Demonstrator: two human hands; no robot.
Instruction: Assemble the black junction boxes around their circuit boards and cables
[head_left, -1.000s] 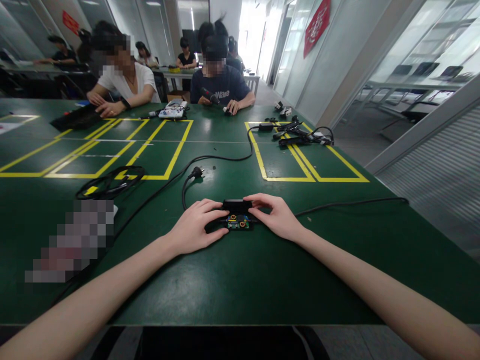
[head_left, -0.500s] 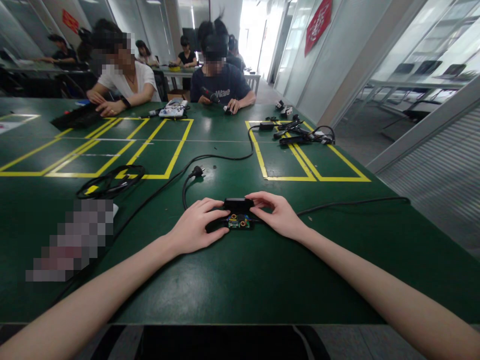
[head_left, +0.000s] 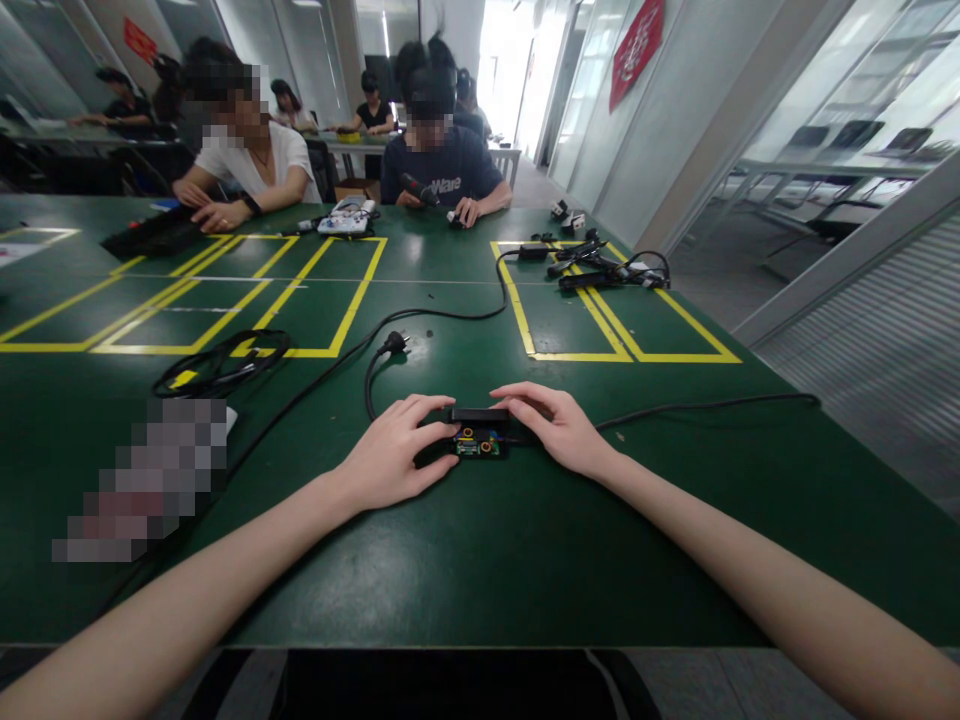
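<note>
In front of me a small green circuit board (head_left: 480,443) with copper-coloured ring coils lies in a black lower housing, which looks like an opened power adapter. Just behind the board, the black housing cover (head_left: 478,414) is raised, seen nearly edge-on. My left hand (head_left: 390,450) is curled at the left side, its fingers at the left ends of cover and housing. At the cover's right end, my right hand (head_left: 559,432) grips between thumb and fingers. Cords leave the housing on both sides, one behind my left hand toward a black plug (head_left: 394,344).
A coiled black cable (head_left: 221,365) and a pixelated item (head_left: 150,480) lie at the left. Tangled black cables and adapters (head_left: 589,268) are at the far right. A long cord (head_left: 375,330) crosses the green table (head_left: 420,590). Two people work across the table.
The black cover has tilted down and moved slightly nearer to me, showing a thinner edge. The fingers of my right hand have shifted a little with it.
</note>
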